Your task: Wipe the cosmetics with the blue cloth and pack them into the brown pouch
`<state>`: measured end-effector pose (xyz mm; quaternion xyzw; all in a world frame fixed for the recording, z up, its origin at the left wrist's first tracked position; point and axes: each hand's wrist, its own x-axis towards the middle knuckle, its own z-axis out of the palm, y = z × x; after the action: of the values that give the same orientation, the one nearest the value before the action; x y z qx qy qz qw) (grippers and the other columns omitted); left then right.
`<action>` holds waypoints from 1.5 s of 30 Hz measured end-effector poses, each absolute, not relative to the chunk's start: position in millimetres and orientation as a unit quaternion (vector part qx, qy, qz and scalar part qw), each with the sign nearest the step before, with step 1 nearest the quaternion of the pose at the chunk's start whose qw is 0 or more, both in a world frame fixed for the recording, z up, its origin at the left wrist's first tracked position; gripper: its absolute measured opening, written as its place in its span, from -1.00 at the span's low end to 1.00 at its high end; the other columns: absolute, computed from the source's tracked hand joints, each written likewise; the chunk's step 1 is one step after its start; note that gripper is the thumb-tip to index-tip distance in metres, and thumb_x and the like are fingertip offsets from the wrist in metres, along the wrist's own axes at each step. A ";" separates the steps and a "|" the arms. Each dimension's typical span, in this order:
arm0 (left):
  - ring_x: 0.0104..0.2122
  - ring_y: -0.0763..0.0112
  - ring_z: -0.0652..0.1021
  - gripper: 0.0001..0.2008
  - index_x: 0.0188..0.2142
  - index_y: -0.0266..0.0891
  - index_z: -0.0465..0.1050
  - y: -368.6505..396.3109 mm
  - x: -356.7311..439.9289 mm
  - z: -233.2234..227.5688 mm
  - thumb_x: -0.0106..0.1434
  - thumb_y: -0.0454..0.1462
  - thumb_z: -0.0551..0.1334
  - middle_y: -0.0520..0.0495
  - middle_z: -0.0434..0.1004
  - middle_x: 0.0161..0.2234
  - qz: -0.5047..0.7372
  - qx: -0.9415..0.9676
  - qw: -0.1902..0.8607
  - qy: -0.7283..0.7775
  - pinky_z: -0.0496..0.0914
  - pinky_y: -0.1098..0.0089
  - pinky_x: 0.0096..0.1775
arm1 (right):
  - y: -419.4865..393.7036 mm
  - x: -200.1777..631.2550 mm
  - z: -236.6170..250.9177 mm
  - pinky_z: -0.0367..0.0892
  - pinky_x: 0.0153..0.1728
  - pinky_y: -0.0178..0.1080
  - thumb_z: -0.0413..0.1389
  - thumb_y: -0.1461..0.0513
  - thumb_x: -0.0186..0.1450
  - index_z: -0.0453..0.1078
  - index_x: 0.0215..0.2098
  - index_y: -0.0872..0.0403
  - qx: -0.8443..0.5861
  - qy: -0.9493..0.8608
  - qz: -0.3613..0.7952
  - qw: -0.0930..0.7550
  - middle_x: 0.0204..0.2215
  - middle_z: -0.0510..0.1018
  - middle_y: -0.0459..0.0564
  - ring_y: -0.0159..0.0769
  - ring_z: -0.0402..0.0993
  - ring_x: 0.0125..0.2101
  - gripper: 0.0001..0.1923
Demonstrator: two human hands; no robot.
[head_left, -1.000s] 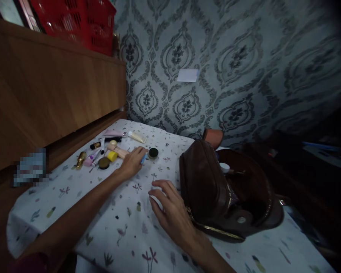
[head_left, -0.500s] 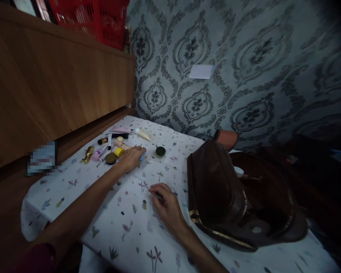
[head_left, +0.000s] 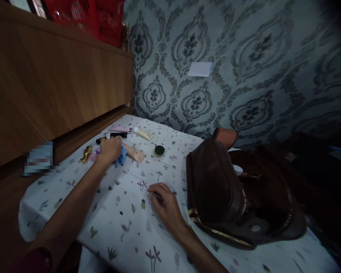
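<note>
My left hand [head_left: 110, 151] is closed on a crumpled blue cloth [head_left: 120, 156], over a group of cosmetics, and hides several of them. A beige tube [head_left: 136, 154] lies just right of the cloth. Beyond the hand are a black tube [head_left: 118, 135], a pink tube [head_left: 121, 129] and a cream-coloured tube [head_left: 143, 133]. A gold lipstick case [head_left: 86, 154] lies to its left. My right hand [head_left: 165, 203] rests on the tablecloth, loosely curled and open, with nothing visible in it. A round jar with a dark green lid [head_left: 159, 151] stands farther back.
A dark brown leather bag [head_left: 213, 185] lies open on the right, with a white round item [head_left: 238, 170] at its opening. Behind it is an orange-brown object [head_left: 226, 137]. A wooden cabinet [head_left: 59, 79] borders the patterned tablecloth [head_left: 127, 204], with a red basket [head_left: 108, 22] on top.
My left hand has moved left with the blue cloth, over the cosmetics, uncovering the beige tube. The right hand has stayed in place.
</note>
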<state>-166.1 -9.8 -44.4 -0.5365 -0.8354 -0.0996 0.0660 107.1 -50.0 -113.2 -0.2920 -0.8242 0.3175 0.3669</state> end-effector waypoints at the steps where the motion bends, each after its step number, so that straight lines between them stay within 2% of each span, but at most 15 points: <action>1: -0.05 -0.15 0.54 -0.63 0.02 -0.38 0.39 -9.0 -168.4 -45.8 0.34 -0.39 -0.07 -0.50 0.50 -0.06 -0.103 -0.538 0.053 -0.835 0.38 -0.03 -0.09 | -49.9 107.0 -113.5 0.43 -0.20 -0.19 0.03 0.38 0.26 0.46 -0.27 0.05 -0.291 -0.824 0.317 0.368 -0.29 0.55 0.01 -0.22 0.50 -0.21 -0.81; 6: -0.06 -0.09 0.56 -0.72 -0.06 -0.33 0.43 1.2 -179.5 -58.5 0.28 -0.35 0.07 -0.43 0.56 -0.11 -0.169 -0.547 -0.014 -0.820 0.39 0.01 -0.06 | -49.0 105.7 -113.8 0.44 -0.19 -0.17 0.04 0.36 0.27 0.46 -0.27 0.04 -0.290 -0.829 0.311 0.362 -0.29 0.56 0.02 -0.21 0.50 -0.22 -0.82; 9: -0.05 0.02 0.56 -0.73 -0.07 -0.30 0.45 9.7 -184.6 -67.4 0.28 -0.32 0.09 -0.32 0.58 -0.10 -0.252 -0.553 -0.054 -0.792 0.40 0.13 -0.03 | -48.7 105.3 -113.0 0.45 -0.19 -0.17 0.03 0.36 0.27 0.46 -0.27 0.04 -0.290 -0.830 0.305 0.365 -0.30 0.56 0.02 -0.21 0.51 -0.23 -0.82; 13: -0.22 0.26 0.60 -0.62 0.06 -0.28 0.40 19.8 -186.9 -77.7 0.32 -0.27 0.01 -0.15 0.61 -0.15 -0.372 -0.551 -0.124 -0.737 0.48 0.34 -0.20 | -48.9 105.6 -112.0 0.45 -0.23 -0.19 0.03 0.36 0.28 0.46 -0.27 0.04 -0.285 -0.834 0.302 0.363 -0.29 0.56 0.02 -0.21 0.52 -0.23 -0.81; 16: -0.37 0.31 0.58 -0.57 0.10 -0.30 0.38 23.2 -190.3 -83.0 0.29 -0.24 0.03 -0.11 0.61 -0.26 -0.429 -0.542 -0.159 -0.705 0.50 0.36 -0.34 | -49.2 105.7 -111.5 0.45 -0.23 -0.19 0.04 0.37 0.26 0.46 -0.28 0.05 -0.286 -0.833 0.298 0.369 -0.30 0.56 0.02 -0.21 0.51 -0.24 -0.82; 18: -0.40 0.32 0.57 -0.59 0.04 -0.30 0.42 23.7 -193.6 -85.0 0.25 -0.22 0.06 -0.08 0.60 -0.31 -0.442 -0.544 -0.164 -0.694 0.50 0.35 -0.35 | -49.3 105.6 -111.3 0.45 -0.24 -0.20 0.05 0.38 0.25 0.46 -0.29 0.05 -0.284 -0.832 0.296 0.372 -0.31 0.56 0.01 -0.21 0.51 -0.24 -0.82; 22: -0.28 0.22 0.56 -0.68 -0.16 -0.30 0.52 23.6 -192.3 -84.8 0.13 -0.28 0.11 -0.09 0.59 -0.31 -0.407 -0.579 -0.141 -0.692 0.47 0.27 -0.17 | -49.8 105.2 -110.8 0.44 -0.21 -0.18 0.04 0.40 0.25 0.45 -0.30 0.06 -0.286 -0.836 0.298 0.362 -0.31 0.55 0.02 -0.21 0.50 -0.23 -0.82; 25: -0.17 0.21 0.55 -0.65 -0.14 -0.27 0.53 22.5 -180.3 -80.2 0.13 -0.32 0.08 -0.08 0.62 -0.21 -0.358 -0.633 -0.130 -0.674 0.42 0.28 -0.03 | -50.1 105.0 -111.3 0.43 -0.22 -0.19 0.03 0.40 0.26 0.44 -0.29 0.06 -0.293 -0.834 0.305 0.353 -0.30 0.53 0.02 -0.21 0.49 -0.21 -0.82; 29: -0.12 0.24 0.54 -0.65 -0.12 -0.22 0.54 16.1 -166.8 -67.1 0.17 -0.33 0.07 -0.04 0.62 -0.14 -0.279 -0.690 -0.110 -0.659 0.40 0.33 -0.02 | -49.2 105.3 -114.7 0.42 -0.18 -0.16 0.04 0.39 0.26 0.44 -0.28 0.06 -0.291 -0.833 0.309 0.355 -0.28 0.53 0.02 -0.21 0.48 -0.20 -0.82; 33: -0.01 0.04 0.46 -0.77 -0.25 -0.19 0.57 4.3 -168.1 -51.9 0.18 -0.32 0.14 -0.16 0.57 -0.13 -0.198 -0.687 -0.027 -0.698 0.31 0.14 0.07 | -48.4 105.7 -117.4 0.41 -0.16 -0.15 0.04 0.37 0.28 0.44 -0.28 0.06 -0.286 -0.837 0.302 0.356 -0.28 0.53 0.02 -0.20 0.48 -0.21 -0.83; 36: 0.01 -0.11 0.43 -0.81 -0.30 -0.23 0.56 -2.4 -170.6 -45.3 0.22 -0.30 0.15 -0.28 0.54 -0.14 -0.149 -0.665 0.026 -0.732 0.28 0.00 0.05 | -48.7 105.4 -117.4 0.41 -0.18 -0.16 0.04 0.38 0.28 0.43 -0.28 0.05 -0.290 -0.837 0.301 0.354 -0.28 0.53 0.01 -0.21 0.47 -0.21 -0.84; 42: 0.04 -0.17 0.39 -0.76 -0.21 -0.29 0.53 -3.3 -157.8 -46.9 0.25 -0.36 0.10 -0.39 0.50 -0.07 -0.101 -0.656 0.069 -0.745 0.24 -0.12 0.04 | -48.8 105.0 -115.3 0.41 -0.17 -0.14 0.05 0.39 0.26 0.44 -0.28 0.05 -0.298 -0.840 0.298 0.343 -0.27 0.55 0.01 -0.20 0.47 -0.20 -0.82; 45: 0.02 -0.08 0.43 -0.72 -0.11 -0.27 0.50 -1.0 -142.8 -55.1 0.26 -0.38 0.08 -0.35 0.49 -0.06 -0.093 -0.682 0.058 -0.723 0.29 -0.06 0.01 | -48.7 105.3 -114.5 0.41 -0.16 -0.14 0.05 0.40 0.25 0.44 -0.29 0.04 -0.293 -0.841 0.293 0.347 -0.28 0.55 0.00 -0.19 0.48 -0.19 -0.81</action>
<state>-142.8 -1.0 -55.1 -0.6822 -0.7228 -0.0935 0.0579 105.3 -48.7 -114.5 -0.2928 -0.8414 0.2935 0.3467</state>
